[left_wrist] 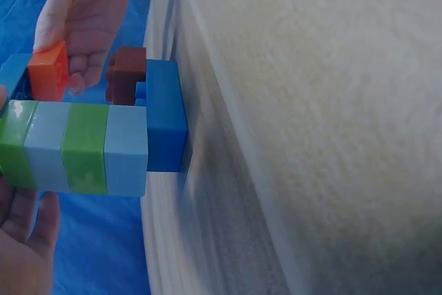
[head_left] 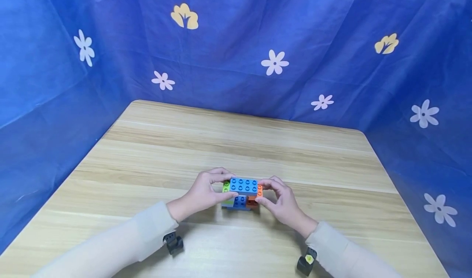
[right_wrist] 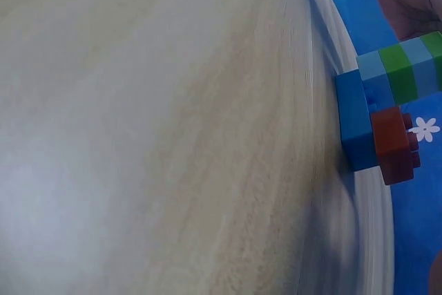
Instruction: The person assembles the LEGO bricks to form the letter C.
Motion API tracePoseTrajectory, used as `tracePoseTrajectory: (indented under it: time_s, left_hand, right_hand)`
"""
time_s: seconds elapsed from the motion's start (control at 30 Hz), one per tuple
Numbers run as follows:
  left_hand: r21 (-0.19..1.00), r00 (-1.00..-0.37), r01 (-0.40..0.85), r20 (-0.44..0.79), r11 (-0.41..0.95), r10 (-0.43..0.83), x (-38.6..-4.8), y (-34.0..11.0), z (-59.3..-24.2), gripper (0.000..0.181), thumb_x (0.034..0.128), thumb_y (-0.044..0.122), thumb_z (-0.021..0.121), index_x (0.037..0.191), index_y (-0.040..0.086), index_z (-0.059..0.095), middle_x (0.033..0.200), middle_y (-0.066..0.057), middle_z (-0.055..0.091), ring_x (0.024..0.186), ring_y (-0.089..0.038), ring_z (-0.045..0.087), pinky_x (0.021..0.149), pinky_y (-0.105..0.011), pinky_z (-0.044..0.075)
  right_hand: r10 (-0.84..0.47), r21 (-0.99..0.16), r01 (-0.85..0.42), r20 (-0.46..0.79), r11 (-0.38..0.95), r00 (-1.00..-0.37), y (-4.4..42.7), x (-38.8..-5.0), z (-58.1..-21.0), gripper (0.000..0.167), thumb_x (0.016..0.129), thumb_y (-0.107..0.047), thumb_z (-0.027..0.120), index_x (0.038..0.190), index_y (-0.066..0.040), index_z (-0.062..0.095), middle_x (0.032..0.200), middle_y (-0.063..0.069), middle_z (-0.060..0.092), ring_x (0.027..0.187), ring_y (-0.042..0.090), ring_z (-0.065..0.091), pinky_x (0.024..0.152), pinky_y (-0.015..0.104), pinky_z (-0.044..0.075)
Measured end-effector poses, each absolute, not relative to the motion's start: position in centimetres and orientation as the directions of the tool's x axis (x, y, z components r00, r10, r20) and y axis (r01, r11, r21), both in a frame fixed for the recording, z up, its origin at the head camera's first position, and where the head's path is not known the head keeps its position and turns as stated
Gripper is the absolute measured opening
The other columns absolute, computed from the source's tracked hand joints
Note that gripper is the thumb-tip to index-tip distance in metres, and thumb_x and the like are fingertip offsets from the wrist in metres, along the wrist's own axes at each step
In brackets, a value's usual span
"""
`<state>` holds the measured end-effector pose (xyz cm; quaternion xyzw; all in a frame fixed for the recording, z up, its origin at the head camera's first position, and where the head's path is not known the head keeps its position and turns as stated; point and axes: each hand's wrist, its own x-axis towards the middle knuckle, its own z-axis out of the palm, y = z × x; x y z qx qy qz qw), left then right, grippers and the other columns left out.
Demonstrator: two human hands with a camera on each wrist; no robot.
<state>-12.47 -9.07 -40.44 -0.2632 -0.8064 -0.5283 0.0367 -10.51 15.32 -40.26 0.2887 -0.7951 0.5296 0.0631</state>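
Note:
A small building-block structure stands on the table: a blue base brick, a column of light blue and green bricks on its left, and a reddish-brown brick on its right. At the top lies a long blue brick, studs up, with an orange brick under its right end. Thumb and fingers of my left hand pinch the blue brick's left end, beside the green top of the column. My right hand pinches the orange brick. A gap shows between orange and reddish-brown bricks in the left wrist view.
The wooden table extends around the structure on all sides. Blue cloth printed with flowers hangs behind the table and along both sides. Black wrist cameras sit at the left cuff and right cuff.

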Motion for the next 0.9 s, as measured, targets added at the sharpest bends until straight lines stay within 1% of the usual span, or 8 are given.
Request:
tracePoseTrajectory:
  time_s: [0.1,0.2,0.3,0.43,0.53,0.63,0.73,0.9]
  left_hand:
    - [0.820,-0.855,0.476,0.346,0.318,0.387,-12.5,-9.0,-40.4,0.042,0.0704,0.013,0.084,0.110,0.006,0.070,0.104,0.002,0.066,0.098,-0.016,0.060,0.093,-0.041,0.045]
    - [0.812,-0.848,0.488,0.354,0.320,0.395,-12.6,-9.0,-40.4,0.041,0.0710,0.016,0.084,0.109,0.007,0.070,0.102,0.002,0.066,0.093,-0.015,0.060,0.087,-0.038,0.049]
    - [0.809,-0.840,0.500,0.366,0.310,0.401,-12.7,-9.1,-40.5,0.041,0.0713,0.018,0.084,0.108,0.008,0.070,0.102,0.001,0.067,0.090,-0.014,0.061,0.082,-0.036,0.052]
    - [0.820,-0.840,0.493,0.361,0.291,0.405,-12.8,-9.2,-40.6,0.047,0.0686,0.019,0.086,0.111,0.009,0.069,0.106,0.002,0.066,0.094,-0.014,0.061,0.081,-0.035,0.053]
    - [0.829,-0.841,0.482,0.345,0.284,0.417,-12.9,-9.6,-40.8,0.056,0.0656,0.021,0.088,0.116,0.009,0.066,0.110,0.002,0.066,0.097,-0.015,0.060,0.082,-0.036,0.053]
    - [0.837,-0.843,0.465,0.318,0.289,0.434,-12.9,-10.2,-41.0,0.063,0.0655,0.023,0.088,0.121,0.008,0.063,0.113,-0.001,0.065,0.098,-0.017,0.060,0.084,-0.038,0.052]
    - [0.849,-0.852,0.432,0.273,0.305,0.448,-12.8,-10.9,-41.4,0.065,0.0672,0.025,0.087,0.123,0.007,0.061,0.116,-0.004,0.064,0.099,-0.019,0.061,0.085,-0.041,0.051]
    - [0.850,-0.863,0.391,0.205,0.353,0.462,-12.5,-11.6,-42.2,0.062,0.0699,0.024,0.084,0.124,0.006,0.059,0.114,-0.005,0.065,0.099,-0.022,0.063,0.085,-0.039,0.052]
  right_hand:
    - [-0.396,-0.817,-0.521,0.406,0.247,-0.824,15.4,-10.7,-40.5,0.033,0.077,0.009,0.072,0.108,0.006,0.061,0.099,0.011,0.059,0.094,0.016,0.056,0.087,0.035,0.051]
    - [-0.404,-0.827,-0.514,0.401,0.225,-0.822,15.5,-10.9,-40.6,0.033,0.077,0.010,0.072,0.107,0.006,0.061,0.100,0.012,0.059,0.094,0.015,0.057,0.085,0.042,0.051]
    - [-0.411,-0.834,-0.510,0.399,0.208,-0.820,15.6,-11.0,-40.6,0.033,0.076,0.010,0.073,0.106,0.007,0.060,0.102,0.014,0.059,0.093,0.016,0.058,0.083,0.047,0.051]
    - [-0.412,-0.842,-0.501,0.392,0.199,-0.823,15.5,-11.0,-40.5,0.033,0.076,0.011,0.072,0.106,0.008,0.060,0.103,0.015,0.059,0.092,0.018,0.060,0.082,0.051,0.051]
    - [-0.409,-0.845,-0.491,0.380,0.211,-0.830,15.5,-10.9,-40.3,0.033,0.076,0.010,0.073,0.106,0.007,0.060,0.103,0.015,0.060,0.092,0.018,0.060,0.083,0.049,0.051]
    - [-0.409,-0.844,-0.487,0.372,0.225,-0.833,15.6,-10.9,-40.3,0.033,0.076,0.009,0.073,0.106,0.006,0.060,0.103,0.014,0.060,0.092,0.017,0.060,0.084,0.044,0.052]
    - [-0.412,-0.841,-0.491,0.374,0.228,-0.831,15.6,-11.0,-40.3,0.033,0.076,0.009,0.073,0.107,0.006,0.061,0.102,0.013,0.060,0.092,0.017,0.059,0.084,0.041,0.052]
    - [-0.415,-0.839,-0.495,0.377,0.226,-0.828,15.6,-11.1,-40.3,0.033,0.076,0.009,0.073,0.107,0.005,0.061,0.101,0.013,0.060,0.091,0.016,0.059,0.083,0.041,0.052]
